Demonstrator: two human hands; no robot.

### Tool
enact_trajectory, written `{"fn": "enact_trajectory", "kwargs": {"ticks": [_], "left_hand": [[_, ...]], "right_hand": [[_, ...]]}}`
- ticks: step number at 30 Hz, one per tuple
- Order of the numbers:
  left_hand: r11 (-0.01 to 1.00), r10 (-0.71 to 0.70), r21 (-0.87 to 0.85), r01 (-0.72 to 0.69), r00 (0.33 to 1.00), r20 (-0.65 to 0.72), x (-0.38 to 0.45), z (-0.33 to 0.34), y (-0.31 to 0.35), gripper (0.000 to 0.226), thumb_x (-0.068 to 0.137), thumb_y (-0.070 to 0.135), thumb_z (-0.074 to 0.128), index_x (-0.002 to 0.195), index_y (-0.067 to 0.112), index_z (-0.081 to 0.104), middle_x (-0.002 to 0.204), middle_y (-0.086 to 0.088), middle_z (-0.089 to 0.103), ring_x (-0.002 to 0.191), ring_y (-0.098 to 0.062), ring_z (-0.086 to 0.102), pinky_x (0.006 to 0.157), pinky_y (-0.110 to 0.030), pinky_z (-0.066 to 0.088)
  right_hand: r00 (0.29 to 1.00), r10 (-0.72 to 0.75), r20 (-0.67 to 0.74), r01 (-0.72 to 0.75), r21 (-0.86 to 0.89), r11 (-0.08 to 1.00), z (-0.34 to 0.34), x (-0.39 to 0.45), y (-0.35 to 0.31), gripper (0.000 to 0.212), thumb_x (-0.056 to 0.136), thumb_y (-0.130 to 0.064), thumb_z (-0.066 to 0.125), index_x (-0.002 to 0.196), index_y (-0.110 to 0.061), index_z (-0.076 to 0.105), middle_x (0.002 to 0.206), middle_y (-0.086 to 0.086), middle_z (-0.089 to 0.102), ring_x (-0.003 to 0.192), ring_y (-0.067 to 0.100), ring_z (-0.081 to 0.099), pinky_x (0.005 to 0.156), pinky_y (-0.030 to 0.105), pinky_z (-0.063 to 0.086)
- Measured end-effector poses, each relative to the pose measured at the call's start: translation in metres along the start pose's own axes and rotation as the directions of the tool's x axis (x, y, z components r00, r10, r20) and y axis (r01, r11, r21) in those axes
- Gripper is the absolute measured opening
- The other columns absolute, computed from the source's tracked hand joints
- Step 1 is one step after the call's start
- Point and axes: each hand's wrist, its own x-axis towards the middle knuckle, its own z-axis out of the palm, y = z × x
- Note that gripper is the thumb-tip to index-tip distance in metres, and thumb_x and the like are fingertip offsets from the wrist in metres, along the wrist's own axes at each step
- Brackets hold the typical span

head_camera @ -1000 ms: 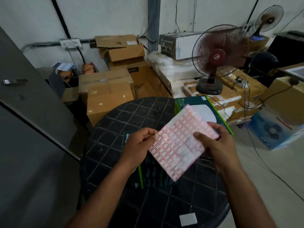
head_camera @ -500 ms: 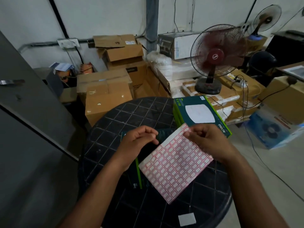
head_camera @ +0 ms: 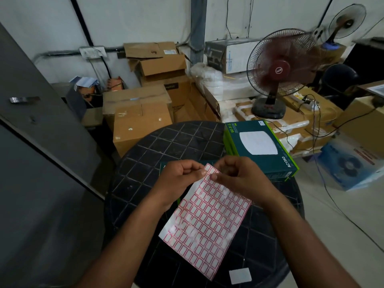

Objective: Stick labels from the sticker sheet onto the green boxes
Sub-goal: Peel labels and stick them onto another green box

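Observation:
A sticker sheet (head_camera: 207, 221) of red-bordered white labels hangs over the round black table (head_camera: 158, 154). My left hand (head_camera: 178, 179) pinches its top corner from the left. My right hand (head_camera: 239, 177) pinches the same corner from the right, thumb and forefinger at the top labels. A stack of green boxes (head_camera: 259, 148) marked WI-FI 5 lies at the table's far right edge. Another green box (head_camera: 164, 166) lies under my hands, mostly hidden by them and the sheet.
A small white square (head_camera: 240, 276) lies on the table's near edge. Cardboard boxes (head_camera: 141, 121) crowd behind the table. A red standing fan (head_camera: 278, 71) is at the back right, with cables trailing across the floor. A grey panel (head_camera: 31, 142) stands to the left.
The sheet swung down from a raised tilt and now hangs from its top corner. My right hand slid from the sheet's right edge to that corner, close to my left hand.

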Motion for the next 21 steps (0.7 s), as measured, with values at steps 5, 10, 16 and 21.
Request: {"fn": "enact_trajectory", "kwargs": {"ticks": [5,10,16,21], "left_hand": [[0.996,-0.015,-0.089,0.009,0.997,-0.07,0.0,0.004,0.001,0.011,0.092,0.009,0.067,0.099,0.008,0.075,0.093,-0.006,0.078,0.088,-0.017,0.075,0.073,-0.019,0.057],[0.992,-0.003,-0.124,-0.006,0.997,-0.078,0.0,0.005,0.001,0.01,0.091,0.008,0.068,0.097,0.009,0.076,0.092,-0.004,0.079,0.088,-0.017,0.075,0.074,-0.02,0.056],[0.988,0.012,-0.154,-0.021,0.998,-0.063,0.001,0.005,0.0,0.013,0.088,0.003,0.07,0.099,0.006,0.076,0.095,-0.006,0.079,0.092,-0.018,0.075,0.08,-0.02,0.056],[0.987,0.019,-0.157,-0.026,0.999,-0.045,0.001,0.003,-0.003,0.019,0.09,0.0,0.066,0.107,0.003,0.074,0.099,-0.008,0.078,0.094,-0.021,0.075,0.079,-0.023,0.057]], "right_hand": [[0.935,-0.324,-0.144,0.279,-0.264,0.923,0.005,-0.002,0.001,0.034,0.086,-0.018,0.078,0.113,-0.032,0.062,0.104,-0.016,0.07,0.083,0.006,0.069,0.067,0.028,0.059],[0.851,-0.454,-0.263,0.327,-0.413,0.85,0.015,0.003,0.005,0.021,0.084,-0.025,0.081,0.104,-0.026,0.075,0.101,-0.013,0.064,0.077,0.003,0.062,0.065,0.026,0.056],[0.787,-0.51,-0.347,0.29,-0.521,0.803,0.022,0.005,0.009,0.023,0.079,-0.021,0.085,0.102,-0.019,0.08,0.094,-0.005,0.064,0.087,0.012,0.062,0.068,0.028,0.054],[0.802,-0.501,-0.325,0.241,-0.591,0.77,0.022,0.003,0.008,0.029,0.077,-0.033,0.086,0.103,-0.023,0.081,0.092,-0.007,0.069,0.087,0.014,0.059,0.065,0.026,0.046]]}}
